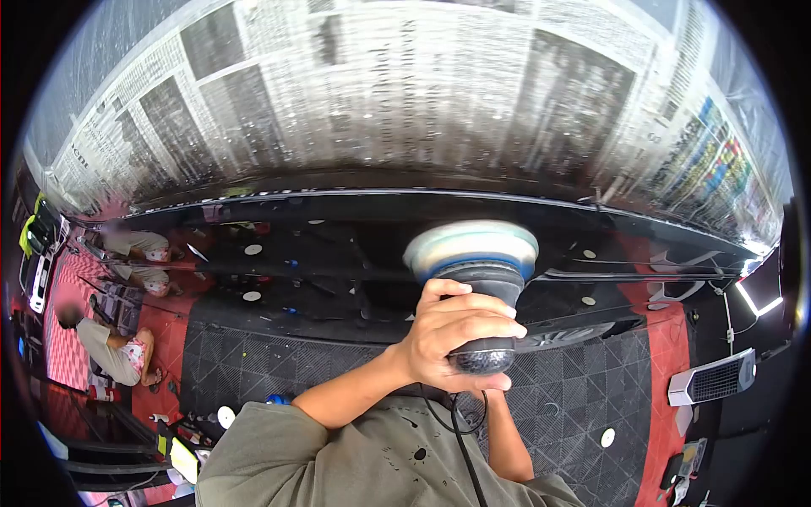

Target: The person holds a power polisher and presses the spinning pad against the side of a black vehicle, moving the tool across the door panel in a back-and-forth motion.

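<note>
My left hand [456, 331] is shut around the black body of an electric polisher [483, 291]. Its round pad [471, 245], white with a blue rim and blurred, presses against the glossy black car panel [355, 253] in front of me. My right forearm [509, 435] rises to the underside of the polisher's rear end. The right hand itself is hidden behind the tool and my left hand. The polisher's black cord [463, 448] hangs down across my grey shirt.
Newspaper sheets [405, 93] mask the car's glass above the panel. The floor has black grid tiles [253, 363] with red borders. Another person [110, 348] crouches at the left beside bottles. A white slatted unit [714, 378] stands at the right.
</note>
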`<state>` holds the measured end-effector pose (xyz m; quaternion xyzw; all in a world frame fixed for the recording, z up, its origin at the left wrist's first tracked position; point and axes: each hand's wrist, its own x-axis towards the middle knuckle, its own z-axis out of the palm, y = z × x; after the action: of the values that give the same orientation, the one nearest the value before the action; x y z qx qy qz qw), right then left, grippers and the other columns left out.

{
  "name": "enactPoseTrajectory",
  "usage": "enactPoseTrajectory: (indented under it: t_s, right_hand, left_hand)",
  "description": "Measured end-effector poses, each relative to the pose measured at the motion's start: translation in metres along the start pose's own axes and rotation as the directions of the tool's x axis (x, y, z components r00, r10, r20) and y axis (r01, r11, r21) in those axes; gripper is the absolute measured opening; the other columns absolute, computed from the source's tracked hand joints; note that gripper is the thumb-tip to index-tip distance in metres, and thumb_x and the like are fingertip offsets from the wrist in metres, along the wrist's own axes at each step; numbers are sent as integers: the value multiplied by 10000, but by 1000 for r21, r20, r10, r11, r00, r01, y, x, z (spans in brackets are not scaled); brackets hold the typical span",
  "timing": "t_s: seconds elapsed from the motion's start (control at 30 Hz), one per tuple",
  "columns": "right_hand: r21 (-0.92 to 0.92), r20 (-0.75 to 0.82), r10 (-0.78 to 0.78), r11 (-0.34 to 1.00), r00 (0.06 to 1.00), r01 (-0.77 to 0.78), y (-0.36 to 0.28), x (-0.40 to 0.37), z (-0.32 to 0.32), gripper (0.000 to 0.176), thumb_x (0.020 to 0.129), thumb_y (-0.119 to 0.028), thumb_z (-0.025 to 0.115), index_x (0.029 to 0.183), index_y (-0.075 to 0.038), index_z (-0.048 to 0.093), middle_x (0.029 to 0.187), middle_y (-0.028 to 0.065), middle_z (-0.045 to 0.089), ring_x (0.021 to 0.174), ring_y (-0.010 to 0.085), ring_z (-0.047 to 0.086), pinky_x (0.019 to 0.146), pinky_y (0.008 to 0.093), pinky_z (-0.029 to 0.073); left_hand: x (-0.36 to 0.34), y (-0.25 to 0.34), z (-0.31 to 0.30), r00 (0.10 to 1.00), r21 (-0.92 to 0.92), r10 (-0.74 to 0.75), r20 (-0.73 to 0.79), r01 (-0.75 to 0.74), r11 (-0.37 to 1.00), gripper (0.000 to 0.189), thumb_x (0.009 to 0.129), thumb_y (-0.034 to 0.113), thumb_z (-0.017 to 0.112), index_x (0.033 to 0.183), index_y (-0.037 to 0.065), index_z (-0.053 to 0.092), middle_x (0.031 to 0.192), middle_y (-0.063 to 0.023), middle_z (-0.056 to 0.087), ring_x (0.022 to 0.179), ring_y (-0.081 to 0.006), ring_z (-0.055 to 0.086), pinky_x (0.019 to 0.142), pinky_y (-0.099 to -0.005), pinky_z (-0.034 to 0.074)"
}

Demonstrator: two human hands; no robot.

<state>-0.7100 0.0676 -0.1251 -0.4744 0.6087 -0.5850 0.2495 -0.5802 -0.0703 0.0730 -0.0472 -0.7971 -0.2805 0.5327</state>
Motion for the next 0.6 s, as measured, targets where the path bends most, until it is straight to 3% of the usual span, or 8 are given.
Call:
enactPoseTrajectory:
  t_s: [0.37,0.5,0.6]
  right_hand:
    - [-8,7,11,1000,1000,-11,10,-5,-65,605,704,-167,822,1213,-3,538,1124,139,646,1043,256,615,919,399,484]
    - [-40,39,-3,999,999,5,9,-1,-70,614,693,-168,829,1208,3,542,1122,141,645,1038,258,616,918,399,484]
    - [-62,44,-10,998,999,13,7,-1,-59,620,685,-169,834,1203,8,545,1119,143,644,1033,259,616,917,399,483]
  left_hand:
    - [36,9,80,1000,15,-5,-20,5,1000,459,767,472,768,1060,132,676,1008,15,704,967,-141,661,949,-329,344]
    - [54,13,92,997,-49,32,-68,-35,998,625,744,454,800,1208,79,611,1046,-6,709,1022,-152,658,959,-337,333]
    - [49,17,83,986,-44,42,-162,-50,998,760,747,449,798,1332,61,504,1085,-23,697,1108,-209,622,1011,-399,331]
